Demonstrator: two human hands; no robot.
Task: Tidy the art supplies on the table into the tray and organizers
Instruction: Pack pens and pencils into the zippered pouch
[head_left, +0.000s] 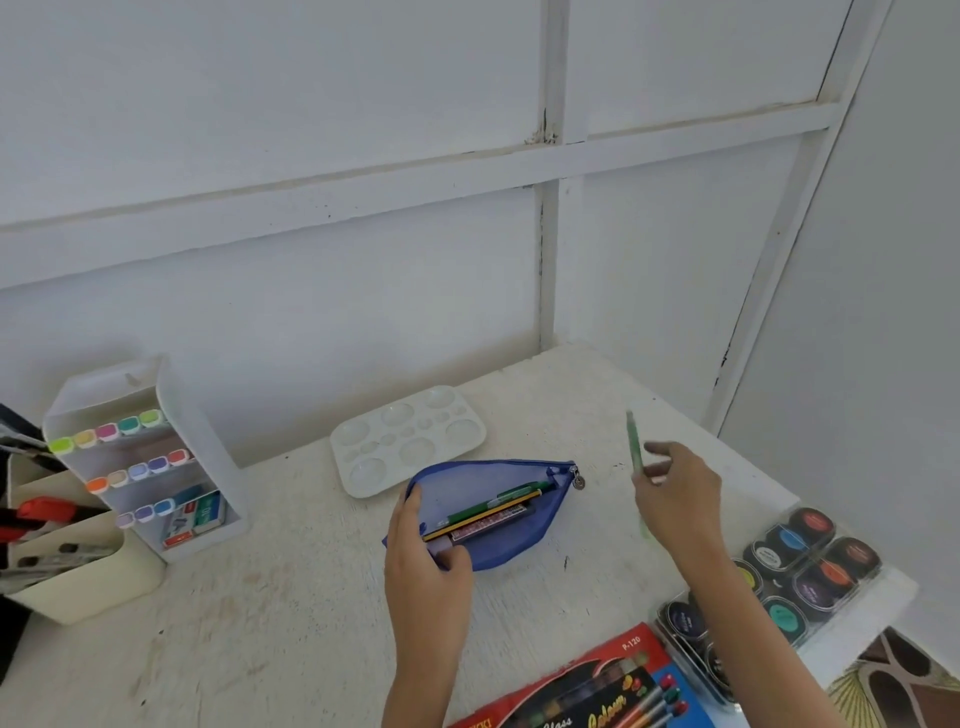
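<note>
One blue mesh pouch (467, 483) mid-table, three long items showing inside; left hand (426, 566) grips its near-left end, right hand (680, 499) pinches one green pen (635, 452), blurred, upright, right of the pouch. Also: one white palette (410, 441) just behind, one marker rack (176, 415) holding three marker rows, one cream holder (88, 587), one red pen box (587, 670). Table (260, 649) rough, white-painted; walls (260, 156) white, panelled.
</note>
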